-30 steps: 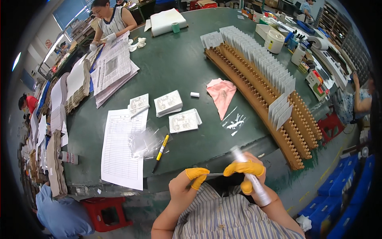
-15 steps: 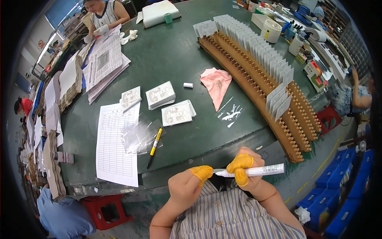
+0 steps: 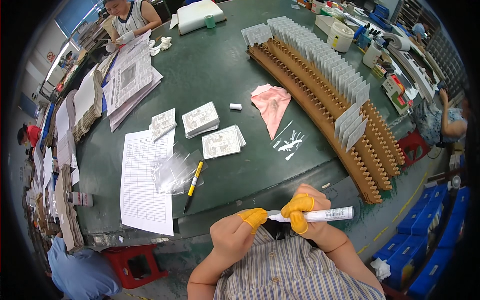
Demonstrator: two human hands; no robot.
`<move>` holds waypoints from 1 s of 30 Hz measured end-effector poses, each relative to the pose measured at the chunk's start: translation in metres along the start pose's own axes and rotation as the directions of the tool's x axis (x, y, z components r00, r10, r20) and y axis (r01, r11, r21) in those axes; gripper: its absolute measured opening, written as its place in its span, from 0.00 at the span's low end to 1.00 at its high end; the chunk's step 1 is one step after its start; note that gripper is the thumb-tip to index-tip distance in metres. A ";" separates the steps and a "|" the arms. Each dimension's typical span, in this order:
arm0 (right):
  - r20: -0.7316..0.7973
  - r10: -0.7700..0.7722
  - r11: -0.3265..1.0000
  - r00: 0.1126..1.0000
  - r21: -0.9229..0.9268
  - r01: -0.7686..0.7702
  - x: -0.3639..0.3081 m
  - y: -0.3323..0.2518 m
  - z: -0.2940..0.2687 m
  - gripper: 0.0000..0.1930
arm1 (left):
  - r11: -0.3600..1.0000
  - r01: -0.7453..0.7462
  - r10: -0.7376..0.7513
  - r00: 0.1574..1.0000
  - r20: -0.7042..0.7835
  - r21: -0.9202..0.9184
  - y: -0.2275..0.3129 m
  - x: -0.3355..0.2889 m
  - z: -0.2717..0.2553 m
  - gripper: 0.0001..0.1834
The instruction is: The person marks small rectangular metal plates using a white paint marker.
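A: What did we miss? We only blinked.

B: The white marker pen [image 3: 330,214] — a second earlier we had it blurred and slanting across the right hand [image 3: 305,204]. Now it lay nearly level, tip aimed at the left hand [image 3: 234,236].

A: Both hands busy then?

B: Yep. The right had its fingers wrapped round the barrel, while the left pinched a thin pale piece [image 3: 273,213] up near the striped shirt [image 3: 275,265], off the table. Yellow finger cots [image 3: 254,217] on both. We couldn't tell if the tip actually touched the piece, since fingers hid most of it.

A: So what did that mean for the work?

B: We'd guess the pen had gone from being tucked aside to being used on the piece's edge. A small white cylinder — maybe its cap — sat near the card stacks [image 3: 220,143], and the slotted racks [image 3: 358,175] looked unchanged to us.
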State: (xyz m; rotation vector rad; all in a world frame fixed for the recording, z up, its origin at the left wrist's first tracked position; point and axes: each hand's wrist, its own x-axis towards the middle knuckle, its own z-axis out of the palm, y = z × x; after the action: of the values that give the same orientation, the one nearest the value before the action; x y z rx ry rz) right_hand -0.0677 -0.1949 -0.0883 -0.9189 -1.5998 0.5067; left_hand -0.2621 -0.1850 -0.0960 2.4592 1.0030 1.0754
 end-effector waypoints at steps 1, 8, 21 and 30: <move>0.009 -0.004 1.000 1.000 0.005 0.004 0.000 0.000 -0.001 0.04 | 1.000 0.000 0.000 1.000 -0.021 0.002 0.000 0.001 0.000 0.12; -0.034 -0.022 1.000 0.999 -0.002 0.022 0.001 0.002 -0.001 0.04 | 0.998 0.064 -0.065 0.989 -0.133 -0.012 0.001 0.002 -0.008 0.13; -0.075 -0.038 0.991 0.996 -0.133 0.028 0.006 0.004 -0.007 0.12 | 0.873 0.309 -0.444 0.825 -0.350 -0.377 -0.009 -0.011 -0.006 0.07; -0.004 0.103 0.978 0.995 0.182 -0.100 0.009 0.004 0.001 0.18 | 0.678 0.261 -0.614 0.715 -0.334 -0.687 -0.009 -0.018 0.006 0.06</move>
State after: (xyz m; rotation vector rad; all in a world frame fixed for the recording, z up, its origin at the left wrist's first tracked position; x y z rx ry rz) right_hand -0.0678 -0.1856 -0.0858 -0.8661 -1.4730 0.7054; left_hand -0.2708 -0.1908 -0.1145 1.2909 1.1175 1.6261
